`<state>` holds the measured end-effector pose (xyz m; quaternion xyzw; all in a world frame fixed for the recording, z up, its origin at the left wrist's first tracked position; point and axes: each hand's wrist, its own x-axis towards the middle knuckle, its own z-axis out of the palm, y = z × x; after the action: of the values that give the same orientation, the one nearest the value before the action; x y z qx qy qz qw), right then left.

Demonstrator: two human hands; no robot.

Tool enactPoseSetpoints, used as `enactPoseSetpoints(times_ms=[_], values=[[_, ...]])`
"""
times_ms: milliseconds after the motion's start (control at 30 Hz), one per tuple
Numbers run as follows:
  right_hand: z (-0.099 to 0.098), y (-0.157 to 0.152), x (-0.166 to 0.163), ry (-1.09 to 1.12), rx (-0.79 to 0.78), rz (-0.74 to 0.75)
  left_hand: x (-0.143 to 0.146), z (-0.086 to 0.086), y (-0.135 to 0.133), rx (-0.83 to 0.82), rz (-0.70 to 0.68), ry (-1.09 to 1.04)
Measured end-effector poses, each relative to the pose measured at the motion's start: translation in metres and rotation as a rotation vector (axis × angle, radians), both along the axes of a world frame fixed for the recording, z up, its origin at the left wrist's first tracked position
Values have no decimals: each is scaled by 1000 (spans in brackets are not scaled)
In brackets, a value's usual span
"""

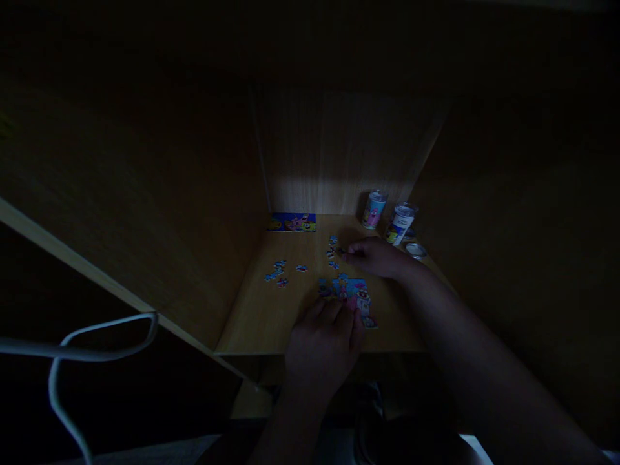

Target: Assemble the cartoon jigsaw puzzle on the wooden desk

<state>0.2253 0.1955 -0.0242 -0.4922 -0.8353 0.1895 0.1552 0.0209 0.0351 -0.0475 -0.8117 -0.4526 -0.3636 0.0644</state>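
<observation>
A partly joined jigsaw puzzle (pixel 362 298) with cartoon figures lies near the front of the wooden shelf. My left hand (pixel 323 339) rests on its lower left part, fingers bent slightly and lying over the pieces; the hand hides that corner. Farther back, my right hand (pixel 371 256) is closed in a pinch on a small dark puzzle piece (pixel 341 250). Just left of it is a short column of loose puzzle pieces (pixel 332 240). More loose pieces (pixel 276 272) lie scattered at the left, with a single piece (pixel 301 268) between the groups.
Two clear cans with cartoon labels, one pink (pixel 374 210) and one white and blue (pixel 400 224), stand at the back right. A round lid (pixel 415 250) lies beside them. Against the back wall is a cartoon picture strip (pixel 292 223). A white cable (pixel 106 354) hangs at the left.
</observation>
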Motion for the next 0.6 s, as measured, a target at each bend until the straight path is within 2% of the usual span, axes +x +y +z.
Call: enactPoseSetpoints(times_ms=[600], values=[[0,1,0,-15,-29,-5,-1,0,1,-16,7,18]])
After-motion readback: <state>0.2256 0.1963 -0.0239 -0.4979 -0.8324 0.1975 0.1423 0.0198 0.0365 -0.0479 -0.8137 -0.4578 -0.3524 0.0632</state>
